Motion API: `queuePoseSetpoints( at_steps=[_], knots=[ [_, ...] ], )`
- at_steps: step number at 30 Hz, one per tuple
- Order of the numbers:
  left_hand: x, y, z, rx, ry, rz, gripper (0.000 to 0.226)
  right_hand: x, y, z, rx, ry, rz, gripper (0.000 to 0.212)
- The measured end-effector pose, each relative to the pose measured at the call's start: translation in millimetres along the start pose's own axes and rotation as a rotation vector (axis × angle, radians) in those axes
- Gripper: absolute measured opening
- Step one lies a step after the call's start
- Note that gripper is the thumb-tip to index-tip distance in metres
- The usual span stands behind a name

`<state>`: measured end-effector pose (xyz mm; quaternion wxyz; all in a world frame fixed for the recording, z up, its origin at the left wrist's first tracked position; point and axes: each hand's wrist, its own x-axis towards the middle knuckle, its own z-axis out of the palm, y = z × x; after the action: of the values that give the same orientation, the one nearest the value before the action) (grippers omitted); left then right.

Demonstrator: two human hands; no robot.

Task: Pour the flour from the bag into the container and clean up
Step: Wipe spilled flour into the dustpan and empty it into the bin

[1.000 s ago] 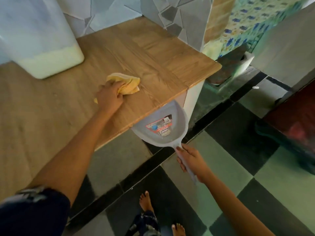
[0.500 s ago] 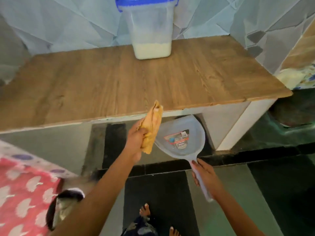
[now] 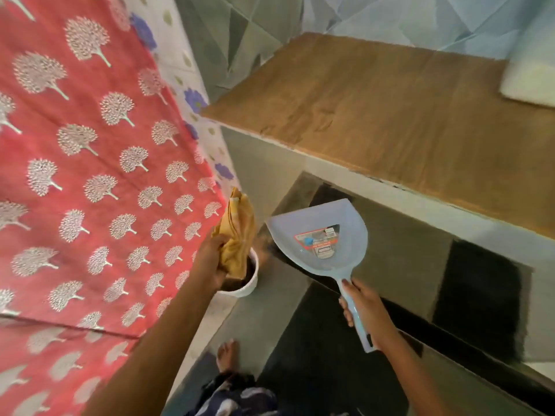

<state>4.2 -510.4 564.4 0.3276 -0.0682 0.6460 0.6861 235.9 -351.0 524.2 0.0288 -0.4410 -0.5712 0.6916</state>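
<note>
My left hand point(image 3: 210, 262) grips a crumpled yellow cloth point(image 3: 238, 232) and holds it over a small white bin point(image 3: 247, 285) on the floor. My right hand point(image 3: 365, 313) holds a pale blue dustpan point(image 3: 327, 238) by its handle, with the pan level to the right of the bin and below the table edge. The flour container point(image 3: 531, 76) shows only as a corner at the far right on the wooden table point(image 3: 390, 115). No flour bag is in view.
A red cloth with white tree prints point(image 3: 84, 175) covers a surface on the left. The floor has dark and grey tiles point(image 3: 315, 355). My bare foot point(image 3: 226, 355) stands below the bin. Tiled wall point(image 3: 390, 16) runs behind the table.
My view has swung left, from the table to the floor bin. My left hand carried the cloth off the table and down over the bin; the dustpan moved left with it.
</note>
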Motion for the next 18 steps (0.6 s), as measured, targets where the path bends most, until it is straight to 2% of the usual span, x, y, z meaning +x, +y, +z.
queuePoseSetpoints(
  at_steps=[4, 7, 9, 12, 18],
  knots=[
    [45, 11, -88, 0.025, 0.056, -0.016, 0.046, 43, -9, 85, -0.027, -0.065, 0.043, 0.012],
    [90, 24, -153, 0.015, 0.092, -0.079, 0.044, 80, -9, 155, -0.020, -0.081, 0.111, 0.017],
    [120, 34, -188, 0.020, 0.106, -0.122, 0.050, 105, -6, 201, -0.015, -0.074, 0.182, 0.018],
    [164, 38, -226, 0.037, 0.114, -0.194, 0.065, 146, 6, 259, -0.052, -0.077, 0.286, 0.021],
    [251, -6, -264, 0.105, 0.107, -0.348, 0.064, 234, 51, 338, -0.109, -0.069, 0.487, 0.020]
  ],
)
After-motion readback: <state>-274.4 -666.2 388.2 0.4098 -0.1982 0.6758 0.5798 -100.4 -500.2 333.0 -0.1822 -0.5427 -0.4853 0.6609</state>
